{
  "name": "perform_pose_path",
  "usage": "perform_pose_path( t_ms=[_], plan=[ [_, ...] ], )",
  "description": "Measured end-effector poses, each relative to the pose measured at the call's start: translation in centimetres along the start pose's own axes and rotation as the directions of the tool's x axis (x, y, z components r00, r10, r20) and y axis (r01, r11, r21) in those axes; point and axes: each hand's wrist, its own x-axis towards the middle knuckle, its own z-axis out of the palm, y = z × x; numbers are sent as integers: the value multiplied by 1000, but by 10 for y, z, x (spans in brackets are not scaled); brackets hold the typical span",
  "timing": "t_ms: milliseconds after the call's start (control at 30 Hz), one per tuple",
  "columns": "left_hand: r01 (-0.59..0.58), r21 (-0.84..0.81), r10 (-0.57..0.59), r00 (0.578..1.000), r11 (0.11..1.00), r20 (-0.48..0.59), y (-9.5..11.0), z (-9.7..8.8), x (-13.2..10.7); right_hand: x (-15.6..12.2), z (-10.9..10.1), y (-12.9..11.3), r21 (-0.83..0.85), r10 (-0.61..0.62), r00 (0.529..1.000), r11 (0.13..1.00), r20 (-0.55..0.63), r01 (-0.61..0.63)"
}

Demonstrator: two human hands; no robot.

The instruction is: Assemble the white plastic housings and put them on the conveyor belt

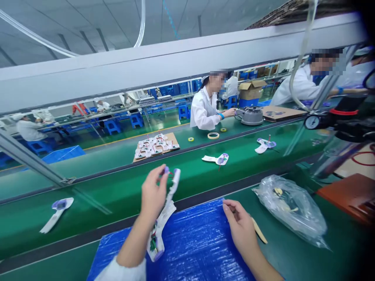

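My left hand (152,194) is raised over the blue mat (193,246) and pinches the top of a long white plastic part (164,218) with purple ends and small wires. The part hangs down from my fingers toward the mat. My right hand (240,228) rests on the mat's right edge with fingers curled, and a flat tan stick (260,232) pokes out from under it. A crumpled clear plastic bag (293,210) with small pieces inside lies just right of that hand.
A green conveyor belt (117,187) carries similar white parts (218,159), (265,144), (57,212). A cardboard tray of parts (155,145) and tape rolls (213,135) lie beyond. Workers in white coats (205,109) sit opposite. An orange tray (351,195) is at right.
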Motion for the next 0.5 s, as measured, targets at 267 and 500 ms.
perform_pose_path(
  t_ms=[267,500],
  plan=[
    [176,621,-300,949,763,100,-105,-34,70,6,0,-5,87,94,993,992,-73,-87],
    [-201,525,-136,834,827,534,-51,88,86,7,-1,-3,82,141,987,988,-78,-134]
  ],
)
